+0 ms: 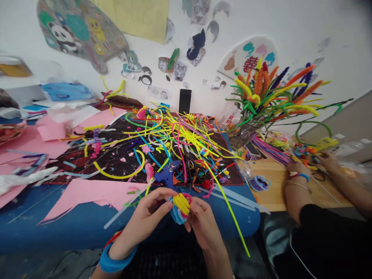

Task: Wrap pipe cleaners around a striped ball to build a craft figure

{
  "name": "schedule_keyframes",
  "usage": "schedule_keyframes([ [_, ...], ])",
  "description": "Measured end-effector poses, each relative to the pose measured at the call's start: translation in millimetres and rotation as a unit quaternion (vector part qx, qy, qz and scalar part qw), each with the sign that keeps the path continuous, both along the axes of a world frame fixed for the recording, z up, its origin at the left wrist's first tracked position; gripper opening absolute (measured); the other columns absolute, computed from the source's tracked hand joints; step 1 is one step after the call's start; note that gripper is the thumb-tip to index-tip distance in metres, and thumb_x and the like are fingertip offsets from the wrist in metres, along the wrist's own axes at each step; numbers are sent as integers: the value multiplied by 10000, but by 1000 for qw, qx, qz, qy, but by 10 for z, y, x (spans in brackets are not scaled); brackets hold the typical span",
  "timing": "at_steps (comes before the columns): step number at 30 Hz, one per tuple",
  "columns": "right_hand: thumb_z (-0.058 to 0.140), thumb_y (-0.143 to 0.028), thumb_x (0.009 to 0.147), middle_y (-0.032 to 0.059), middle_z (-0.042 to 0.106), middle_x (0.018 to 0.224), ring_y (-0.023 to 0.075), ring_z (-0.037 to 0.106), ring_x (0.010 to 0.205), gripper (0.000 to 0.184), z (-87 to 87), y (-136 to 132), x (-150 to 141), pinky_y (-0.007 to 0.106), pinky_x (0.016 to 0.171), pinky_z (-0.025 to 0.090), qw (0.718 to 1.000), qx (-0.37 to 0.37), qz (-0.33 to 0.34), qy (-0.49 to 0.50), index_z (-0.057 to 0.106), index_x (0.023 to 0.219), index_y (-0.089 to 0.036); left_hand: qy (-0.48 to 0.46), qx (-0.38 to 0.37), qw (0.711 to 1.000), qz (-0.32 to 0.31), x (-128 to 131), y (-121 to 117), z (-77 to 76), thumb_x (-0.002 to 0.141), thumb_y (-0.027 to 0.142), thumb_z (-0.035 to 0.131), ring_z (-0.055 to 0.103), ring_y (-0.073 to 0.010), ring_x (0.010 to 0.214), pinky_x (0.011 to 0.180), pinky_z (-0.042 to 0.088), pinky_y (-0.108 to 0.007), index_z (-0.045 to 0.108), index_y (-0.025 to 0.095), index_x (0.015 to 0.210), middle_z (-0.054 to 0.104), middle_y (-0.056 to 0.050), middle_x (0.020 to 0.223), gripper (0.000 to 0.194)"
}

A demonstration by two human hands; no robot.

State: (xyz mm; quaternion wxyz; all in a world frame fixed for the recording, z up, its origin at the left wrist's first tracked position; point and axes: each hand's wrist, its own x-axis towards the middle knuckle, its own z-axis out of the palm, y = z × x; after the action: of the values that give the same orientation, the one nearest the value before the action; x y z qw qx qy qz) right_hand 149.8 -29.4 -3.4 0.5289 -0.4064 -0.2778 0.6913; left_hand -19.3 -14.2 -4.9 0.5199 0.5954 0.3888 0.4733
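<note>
A small pipe-cleaner craft piece (179, 209), yellow on top with light blue and pink loops around it, is held above the table's front edge. My left hand (155, 207) pinches its left side between thumb and fingers. On the other side, the fingertips of my right hand (202, 219) grip the pink and blue edge. Just beyond my hands lies a blue hot glue gun (167, 175). Black-handled scissors (195, 170) rest right of it, partly covered by pipe cleaners. A long yellow-green pipe cleaner (229, 209) hangs over the table edge to the right.
Loose yellow pipe cleaners (186, 135) are heaped mid-table, with a phone (185, 100) upright behind. Pink felt (84, 195) covers the left. Clear glue sticks (232, 199) lie right. A vase of pipe-cleaner flowers (244, 133) stands near a co-worker's hands (299, 172).
</note>
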Motion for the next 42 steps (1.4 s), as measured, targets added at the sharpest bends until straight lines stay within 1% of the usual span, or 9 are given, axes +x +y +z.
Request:
schedule_keyframes([
  [3,863,-480,651,-28,523,540,67,403,460,391,-21,2,-15,165,376,327,1000,-8,-29,3,643,607,-160,94,117,984,94,84,-35,-5,926,235,631,657,-210,1028,898,542,-323,665,249,1124,692,-58,1091,201],
  [5,869,-480,645,-38,493,541,64,388,469,395,-26,-15,-29,165,393,321,999,-9,-44,2,636,598,-165,165,235,947,146,142,-74,-17,864,223,713,583,-253,1169,1002,490,-387,635,258,1194,618,-86,1234,341],
  [9,867,-497,653,-27,497,584,70,393,489,393,-2,-65,-69,181,415,329,999,-7,-54,3,658,613,-166,217,404,878,138,200,-112,-71,840,69,682,583,-229,1129,987,501,-352,634,231,1198,584,-104,1228,395],
  [19,881,-435,653,-54,447,579,45,379,478,420,32,-99,-142,154,402,320,998,16,-47,38,606,517,-148,184,486,840,156,186,-47,-80,861,56,646,658,-197,979,841,595,-319,695,215,977,643,-79,1095,203],
  [26,910,-370,619,-48,496,605,35,435,489,390,55,-183,-230,122,408,378,994,7,-43,96,620,493,-141,121,502,849,116,104,-71,-137,867,46,618,684,-216,1070,889,605,-310,663,198,1003,685,-67,1035,209],
  [29,903,-396,634,-53,496,562,31,419,430,348,42,-204,-277,119,350,346,993,-6,-32,114,673,548,-150,97,499,854,107,95,-78,-168,846,36,629,686,-227,1088,881,605,-307,659,206,1000,676,-70,1088,232],
  [32,893,-406,655,-43,534,562,42,466,434,307,29,-203,-274,129,384,412,993,-7,-31,116,716,616,-158,77,486,861,124,117,-87,-178,836,116,700,667,-239,1094,875,595,-333,643,239,1055,633,-74,1181,257],
  [37,863,-411,705,-22,575,628,69,552,495,312,32,-160,-171,161,439,491,996,40,-3,77,721,591,-159,-11,253,963,94,90,-51,-55,993,411,526,635,-220,1035,910,521,-337,581,212,1253,670,-90,1054,332],
  [42,854,-378,725,-17,597,656,87,585,535,232,13,-121,-112,180,471,516,998,53,17,43,763,637,-182,-8,135,991,-4,1,19,65,972,270,587,621,-180,930,892,474,-290,654,210,836,661,-23,863,163],
])
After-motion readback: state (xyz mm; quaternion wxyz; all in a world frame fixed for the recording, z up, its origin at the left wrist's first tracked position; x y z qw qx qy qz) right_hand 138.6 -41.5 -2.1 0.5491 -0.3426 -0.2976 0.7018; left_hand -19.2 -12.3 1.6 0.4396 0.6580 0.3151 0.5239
